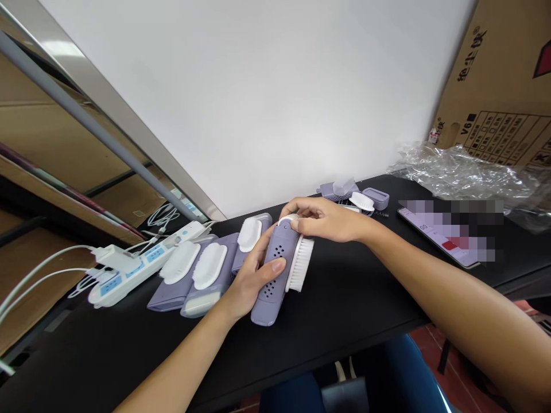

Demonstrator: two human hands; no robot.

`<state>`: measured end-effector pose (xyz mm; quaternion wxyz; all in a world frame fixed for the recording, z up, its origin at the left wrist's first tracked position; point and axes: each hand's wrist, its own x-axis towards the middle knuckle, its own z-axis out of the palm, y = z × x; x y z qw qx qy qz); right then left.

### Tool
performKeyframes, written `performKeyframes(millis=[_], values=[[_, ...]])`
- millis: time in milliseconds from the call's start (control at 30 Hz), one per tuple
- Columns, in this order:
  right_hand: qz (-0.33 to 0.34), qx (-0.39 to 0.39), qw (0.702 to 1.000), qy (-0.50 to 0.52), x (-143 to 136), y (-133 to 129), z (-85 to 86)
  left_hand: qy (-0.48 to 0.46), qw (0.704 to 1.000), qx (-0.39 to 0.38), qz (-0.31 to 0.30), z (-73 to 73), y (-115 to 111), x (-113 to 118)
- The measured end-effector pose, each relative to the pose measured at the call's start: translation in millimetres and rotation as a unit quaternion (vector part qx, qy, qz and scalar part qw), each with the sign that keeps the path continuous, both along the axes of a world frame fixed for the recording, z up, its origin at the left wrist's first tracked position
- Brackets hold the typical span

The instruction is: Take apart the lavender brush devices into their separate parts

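A purple scrub brush (274, 287) with round holes in its body and white bristles along its right side is held above the black table. My left hand (253, 278) wraps round the body, thumb lying across the holes. At the brush's upper end, my right hand (316, 219) pinches the white rounded end piece (288, 218) between thumb and fingers. Left of my left hand lie several similar purple brushes with white heads, among them one brush (210, 267) in what looks like clear wrapping.
A white power strip (146, 264) with cables lies at the left. Loose purple parts (375, 198), a white brush head (361, 201) and a small spring (381, 214) lie behind my right hand. A phone (443, 235), clear plastic (469, 172) and a cardboard box (499, 86) are at the right.
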<state>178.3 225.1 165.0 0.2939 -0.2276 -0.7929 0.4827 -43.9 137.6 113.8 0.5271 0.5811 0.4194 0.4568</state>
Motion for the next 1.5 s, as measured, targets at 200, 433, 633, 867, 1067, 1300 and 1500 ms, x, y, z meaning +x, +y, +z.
performKeyframes(millis=[200, 433, 633, 867, 1067, 1300, 1500], values=[[0.023, -0.031, 0.999, 0.013, 2.5, 3.1, -0.4, 0.005, 1.0, -0.013, 0.015, -1.6, -1.1, -2.2], [-0.009, -0.014, 1.0, 0.0, -0.2, 0.0, 0.6, 0.01, 0.999, -0.02, 0.042, -1.4, -1.8, -0.6], [-0.01, -0.138, 0.988, 0.062, 2.5, 1.4, 4.6, 0.026, 0.998, -0.007, 0.05, -5.9, 0.4, -6.6], [-0.019, -0.116, 0.99, 0.08, -1.7, 1.3, -2.7, 0.013, 0.998, -0.004, 0.056, -2.1, 3.6, -2.8], [-0.101, -0.065, 0.982, 0.147, -21.3, 1.8, -24.5, -0.001, 0.999, -0.02, 0.05, 0.7, 3.6, 0.0], [-0.213, -0.055, 0.951, 0.216, -26.6, 10.8, -32.6, 0.01, 0.998, -0.016, 0.065, -1.7, 3.8, -2.0], [-0.328, 0.103, 0.93, -0.128, -9.8, 14.8, -32.0, 0.022, 0.998, -0.013, 0.061, -2.3, 4.4, -2.7]])
